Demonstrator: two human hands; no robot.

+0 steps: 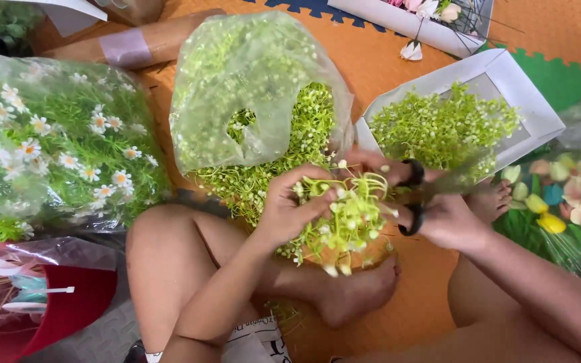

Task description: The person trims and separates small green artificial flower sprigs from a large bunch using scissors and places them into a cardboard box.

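A sprig of small yellow-green artificial flowers (pixel 347 215) is gripped in the left hand (pixel 289 214), just below the open clear plastic bag (pixel 250 94) of matching greenery. The right hand (pixel 438 215), fingers through black-handled scissors (pixel 413 198), closes around them beside the sprig. Right of the bag lies a white box (pixel 539 114) of greenery; left of it, bagged daisies (pixel 55 148).

An orange foam mat floor (pixel 384 60) carries everything. Taking the clear bag of small green sprigs (pixel 257 101) as landmark: left of it lies a plastic-wrapped bundle of daisies (pixel 55 141), with a red container (pixel 68 302) below that. Right of the bag sits a white tray of green sprigs (pixel 539 107). Beyond it lies a white box of flowers (pixel 398 20). Far right rest pastel flowers (pixel 573 195).
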